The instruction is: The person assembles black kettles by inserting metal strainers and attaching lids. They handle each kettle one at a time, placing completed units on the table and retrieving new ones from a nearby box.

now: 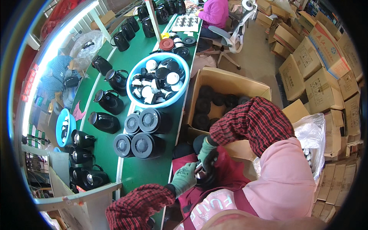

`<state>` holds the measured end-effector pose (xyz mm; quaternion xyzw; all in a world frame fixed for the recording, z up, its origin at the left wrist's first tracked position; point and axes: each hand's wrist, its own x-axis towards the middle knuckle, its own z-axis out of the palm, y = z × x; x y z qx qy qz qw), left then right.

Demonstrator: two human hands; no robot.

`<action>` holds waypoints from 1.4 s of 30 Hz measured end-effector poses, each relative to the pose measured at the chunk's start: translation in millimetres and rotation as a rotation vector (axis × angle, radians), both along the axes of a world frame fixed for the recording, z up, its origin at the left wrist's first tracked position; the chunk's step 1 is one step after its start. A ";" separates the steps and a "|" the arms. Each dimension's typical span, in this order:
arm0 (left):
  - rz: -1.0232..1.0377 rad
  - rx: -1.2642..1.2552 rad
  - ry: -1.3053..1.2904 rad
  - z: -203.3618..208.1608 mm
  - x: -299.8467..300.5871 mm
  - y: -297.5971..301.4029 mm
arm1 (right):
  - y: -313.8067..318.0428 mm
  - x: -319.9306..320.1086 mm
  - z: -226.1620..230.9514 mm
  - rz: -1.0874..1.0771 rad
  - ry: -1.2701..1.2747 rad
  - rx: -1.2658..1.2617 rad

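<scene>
My left hand (185, 177), in a pale green work glove, is closed at the side of a black piece with a shiny silver part (201, 175), held low over my lap. From the other side my right hand (207, 152), gloved the same way, grips the upper part of this piece. The fingers and the dark red apron (230, 171) partly hide it, so its exact kind cannot be made out. On the green table to the left, several black round containers with ridged ends (148, 145) stand close together.
A blue basin (131, 85) of black and white lids sits on the green table (109, 150). Black jugs (108, 101) line its far side. An open carton (237, 79) with dark round parts stands right of the table. A co-worker in purple (214, 13) sits farther off.
</scene>
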<state>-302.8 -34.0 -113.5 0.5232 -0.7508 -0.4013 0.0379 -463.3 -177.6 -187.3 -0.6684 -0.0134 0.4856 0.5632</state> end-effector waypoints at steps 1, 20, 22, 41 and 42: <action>-0.027 0.025 0.008 -1.5 3.9 -0.3 | 7.3 -3.9 -2.3 -0.078 0.045 0.058; -0.935 -0.565 0.256 -85.8 -5.4 -98.0 | 136.6 -40.6 37.4 -1.408 0.553 0.770; -0.965 -0.601 0.286 -95.0 -11.2 -106.3 | 146.2 -34.3 29.0 -1.487 0.492 0.815; 0.361 -0.041 0.703 -51.4 33.3 47.6 | -5.7 7.2 116.0 -1.656 -0.329 -0.187; 0.247 -0.036 0.623 -53.7 30.2 55.0 | -29.1 26.5 117.5 -1.540 -0.281 -0.220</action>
